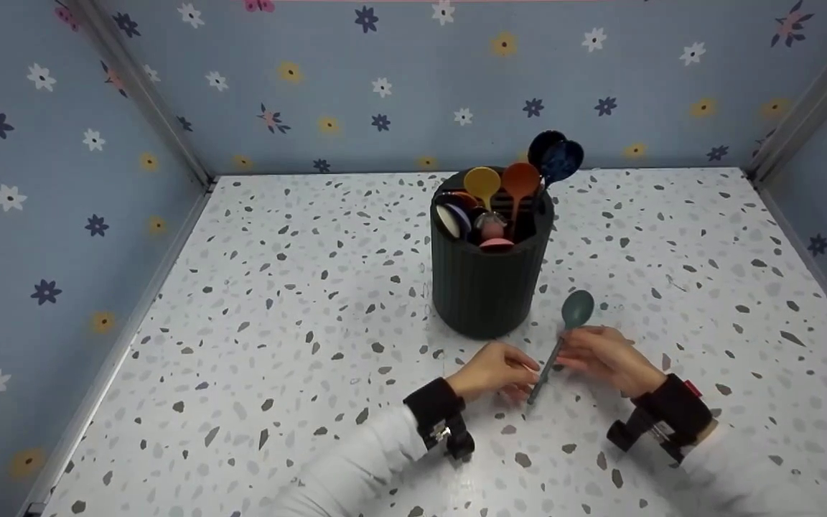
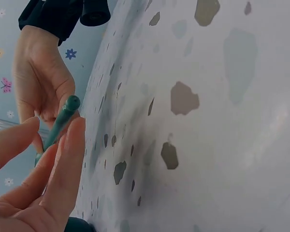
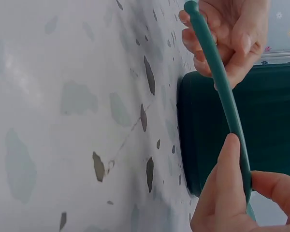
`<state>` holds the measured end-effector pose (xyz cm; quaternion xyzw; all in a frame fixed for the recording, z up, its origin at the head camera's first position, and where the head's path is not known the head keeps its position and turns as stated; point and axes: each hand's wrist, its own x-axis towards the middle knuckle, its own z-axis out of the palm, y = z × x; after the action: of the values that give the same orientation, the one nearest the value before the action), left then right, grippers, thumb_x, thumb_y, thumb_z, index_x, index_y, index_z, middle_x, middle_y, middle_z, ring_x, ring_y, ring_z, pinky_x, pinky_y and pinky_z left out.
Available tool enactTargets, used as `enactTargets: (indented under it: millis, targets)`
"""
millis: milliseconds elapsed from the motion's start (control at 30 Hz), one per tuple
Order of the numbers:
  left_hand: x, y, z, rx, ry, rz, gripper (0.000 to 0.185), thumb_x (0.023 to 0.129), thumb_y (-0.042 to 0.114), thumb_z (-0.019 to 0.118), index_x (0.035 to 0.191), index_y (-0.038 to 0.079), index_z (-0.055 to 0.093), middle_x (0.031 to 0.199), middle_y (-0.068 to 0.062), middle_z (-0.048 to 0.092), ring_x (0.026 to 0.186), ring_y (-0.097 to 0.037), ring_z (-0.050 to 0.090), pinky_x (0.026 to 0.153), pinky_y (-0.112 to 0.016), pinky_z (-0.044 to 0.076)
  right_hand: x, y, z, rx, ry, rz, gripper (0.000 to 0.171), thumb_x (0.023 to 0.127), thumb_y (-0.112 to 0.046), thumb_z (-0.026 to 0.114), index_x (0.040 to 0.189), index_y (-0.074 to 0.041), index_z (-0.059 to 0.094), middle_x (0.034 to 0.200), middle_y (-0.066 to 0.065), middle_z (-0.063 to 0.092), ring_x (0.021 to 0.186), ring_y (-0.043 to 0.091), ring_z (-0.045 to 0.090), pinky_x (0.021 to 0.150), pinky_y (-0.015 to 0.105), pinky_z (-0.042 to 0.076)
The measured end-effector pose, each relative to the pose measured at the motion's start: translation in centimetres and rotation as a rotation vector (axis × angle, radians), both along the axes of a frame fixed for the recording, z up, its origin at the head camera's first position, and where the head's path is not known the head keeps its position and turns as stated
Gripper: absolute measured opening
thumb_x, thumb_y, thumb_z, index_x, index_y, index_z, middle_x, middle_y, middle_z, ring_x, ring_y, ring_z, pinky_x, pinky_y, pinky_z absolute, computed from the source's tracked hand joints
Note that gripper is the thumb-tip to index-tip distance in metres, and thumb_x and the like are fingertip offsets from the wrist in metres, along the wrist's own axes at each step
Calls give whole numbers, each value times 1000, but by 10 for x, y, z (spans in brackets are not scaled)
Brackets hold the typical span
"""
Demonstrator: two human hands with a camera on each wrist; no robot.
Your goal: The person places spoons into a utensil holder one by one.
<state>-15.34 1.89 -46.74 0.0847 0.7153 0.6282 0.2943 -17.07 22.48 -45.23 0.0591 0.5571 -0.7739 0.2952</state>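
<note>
A green spoon is tilted over the speckled table, its bowl pointing away. My right hand pinches it between thumb and fingers just below the bowl; the right wrist view shows the long green handle running past the fingertips. Beside the lower handle is my left hand, fingers loosely bent and thumb apart. Whether those left fingertips touch the handle I cannot tell. In the left wrist view the rounded handle end shows between both hands.
Just beyond my hands stands a dark green ribbed utensil holder. Several utensils stick out of it, including a yellow spoon, an orange spoon and a dark blue one. Flower-patterned walls enclose the speckled tabletop.
</note>
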Motion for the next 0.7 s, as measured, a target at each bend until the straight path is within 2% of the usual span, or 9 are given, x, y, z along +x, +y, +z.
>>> enactTargets:
  millis: [133, 400, 567, 700]
  targets:
    - [1, 0, -2, 6, 18, 3, 17, 77, -2, 63, 93, -9, 63, 78, -23, 64, 60, -27, 63, 55, -32, 55, 2, -3, 1, 2, 8, -7, 19, 90, -2, 46, 105, 9, 42, 94, 11, 59, 85, 19, 60, 86, 30, 49]
    - [4, 0, 0, 2, 44, -9, 17, 77, 0, 64, 92, -8, 64, 76, -11, 66, 53, -14, 59, 51, -27, 54, 5, -7, 3, 2, 25, 5, 19, 91, -3, 44, 106, 9, 39, 94, 11, 56, 85, 18, 59, 86, 29, 49]
    - [5, 1, 2, 3, 43, -3, 16, 77, -2, 63, 92, -9, 64, 77, -14, 66, 52, -12, 58, 55, -31, 56, 8, -7, 7, 29, 49, 14, 23, 92, -5, 45, 108, 9, 37, 95, 9, 56, 85, 17, 59, 86, 29, 49]
    - [5, 3, 7, 5, 59, -12, 17, 77, -2, 63, 93, -9, 63, 78, -18, 65, 49, -10, 56, 55, -29, 55, 9, -7, 14, 84, 98, 6, 31, 92, -9, 46, 113, 10, 33, 98, 10, 53, 86, 17, 59, 87, 30, 48]
